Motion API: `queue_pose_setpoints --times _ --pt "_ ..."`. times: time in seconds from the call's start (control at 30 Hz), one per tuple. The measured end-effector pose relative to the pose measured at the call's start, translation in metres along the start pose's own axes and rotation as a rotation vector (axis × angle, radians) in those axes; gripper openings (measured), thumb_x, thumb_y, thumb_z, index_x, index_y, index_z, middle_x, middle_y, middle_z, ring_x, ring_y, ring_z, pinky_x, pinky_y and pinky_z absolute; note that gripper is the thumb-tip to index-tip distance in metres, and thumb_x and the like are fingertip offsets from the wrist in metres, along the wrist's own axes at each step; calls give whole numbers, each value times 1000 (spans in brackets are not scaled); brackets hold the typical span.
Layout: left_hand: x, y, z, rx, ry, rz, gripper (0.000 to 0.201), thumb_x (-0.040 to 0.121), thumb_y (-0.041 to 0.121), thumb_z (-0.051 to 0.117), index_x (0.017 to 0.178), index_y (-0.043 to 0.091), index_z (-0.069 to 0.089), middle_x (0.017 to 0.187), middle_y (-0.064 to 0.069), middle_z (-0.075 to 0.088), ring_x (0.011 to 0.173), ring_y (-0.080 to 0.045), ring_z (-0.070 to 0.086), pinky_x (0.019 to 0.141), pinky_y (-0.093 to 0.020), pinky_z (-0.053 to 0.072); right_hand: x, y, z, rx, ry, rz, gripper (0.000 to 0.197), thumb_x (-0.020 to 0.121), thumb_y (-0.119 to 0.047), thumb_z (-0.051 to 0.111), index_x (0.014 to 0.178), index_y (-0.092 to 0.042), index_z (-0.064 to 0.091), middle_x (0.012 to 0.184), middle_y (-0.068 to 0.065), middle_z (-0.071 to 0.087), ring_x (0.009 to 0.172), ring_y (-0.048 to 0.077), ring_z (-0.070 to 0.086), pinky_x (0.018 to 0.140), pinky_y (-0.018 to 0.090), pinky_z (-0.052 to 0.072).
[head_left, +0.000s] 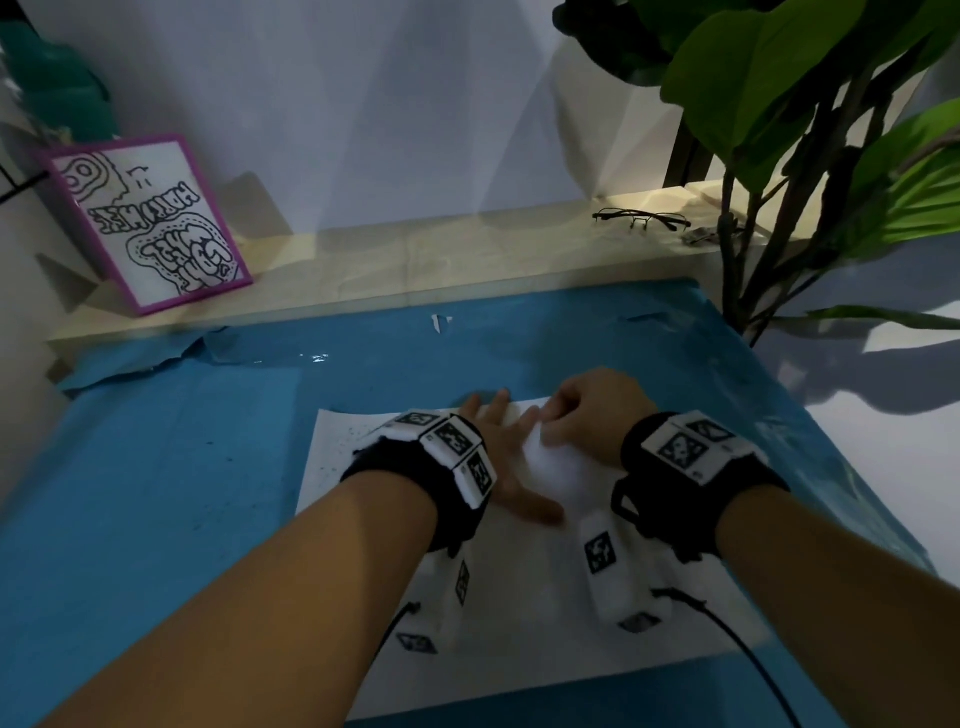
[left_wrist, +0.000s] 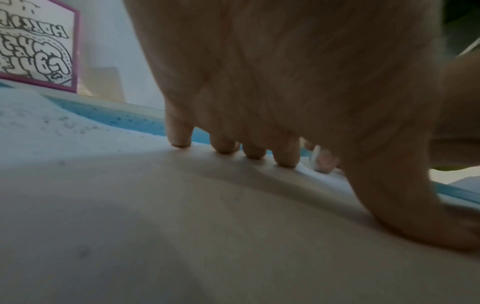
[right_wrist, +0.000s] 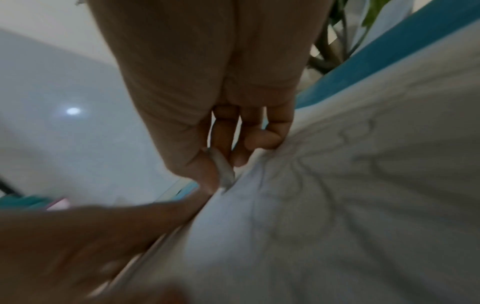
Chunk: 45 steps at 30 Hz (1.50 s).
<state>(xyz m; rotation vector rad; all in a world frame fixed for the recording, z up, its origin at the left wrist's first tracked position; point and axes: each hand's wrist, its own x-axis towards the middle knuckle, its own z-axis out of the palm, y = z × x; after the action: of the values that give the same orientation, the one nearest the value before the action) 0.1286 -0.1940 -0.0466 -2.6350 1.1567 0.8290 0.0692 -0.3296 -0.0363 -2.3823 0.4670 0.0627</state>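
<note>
We see the left hand (head_left: 511, 465) spread wide and flat, its fingers (left_wrist: 180, 131) straight, their tips and the thumb pressing down on a white sheet (head_left: 524, 571). Just beside it, the right hand (head_left: 592, 415) is curled narrow, thumb and fingertips (right_wrist: 262, 139) pinching the sheet at its far edge, where creases fan out from the grip. The two hands nearly touch there. We cannot tell whether the sheet is paper or cloth. It lies on the blue table cover (head_left: 208, 467), towards the cover's near edge and a little right of its middle. The sheet's left part is speckled with dark dots, and its near part runs under both forearms. Both wrists wear black bands with white marker blocks (head_left: 452, 447) that sit above the sheet. Beyond the blue cover's far edge runs a pale wooden ledge (head_left: 415, 260) against a white wall. At the cover's far-left corner a purple-framed drawing (head_left: 150, 223) — black bubble lettering on white — leans back on that ledge. At the far-right corner a pair of dark-rimmed spectacles (head_left: 641, 218) rests on it. Off the cover's right side a large-leaved green plant (head_left: 779, 104) rises, its stems crossing the cover's far-right corner and its leaves hanging above that corner.
</note>
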Motion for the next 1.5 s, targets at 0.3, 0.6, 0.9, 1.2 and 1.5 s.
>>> queue_pose_setpoints --times 0.3,0.6,0.9,1.2,1.5 --pt "-5 2 -3 -6 18 22 108 73 73 58 148 41 -13 158 -5 -18 145 -35 -14 114 -56 3 -2 -18 -4 -339 -109 -125 10 73 -17 72 83 -13 70 84 -2 67 81 14 61 68 24 47" --pt "-3 1 1 -9 30 14 111 70 75 58 148 41 -13 158 -5 -18 144 -35 -15 113 -58 2 -6 -19 -9 -363 -188 -150 8 71 -19 75 75 -23 69 82 -10 67 82 8 61 66 20 47" --pt "-3 1 -1 6 3 -9 112 71 76 56 149 38 -15 158 -2 -22 145 -31 -17 113 -57 0 -10 -14 -13 -283 -240 -131 14 71 -17 77 67 -27 67 83 -6 71 72 5 61 70 21 49" --pt "-4 2 -3 13 -2 -10 112 74 75 55 149 33 -16 158 -3 -22 145 -32 -16 114 -55 0 -3 -2 -13 -179 -183 -102 22 70 -13 76 61 -28 63 65 -12 64 63 5 61 67 22 53" --pt "-5 1 -3 -3 -2 -8 111 74 74 55 149 33 -16 157 -2 -22 144 -32 -17 114 -56 0 2 -2 -15 -154 -228 -98 20 69 -11 77 62 -25 66 69 -7 68 65 7 63 65 21 50"
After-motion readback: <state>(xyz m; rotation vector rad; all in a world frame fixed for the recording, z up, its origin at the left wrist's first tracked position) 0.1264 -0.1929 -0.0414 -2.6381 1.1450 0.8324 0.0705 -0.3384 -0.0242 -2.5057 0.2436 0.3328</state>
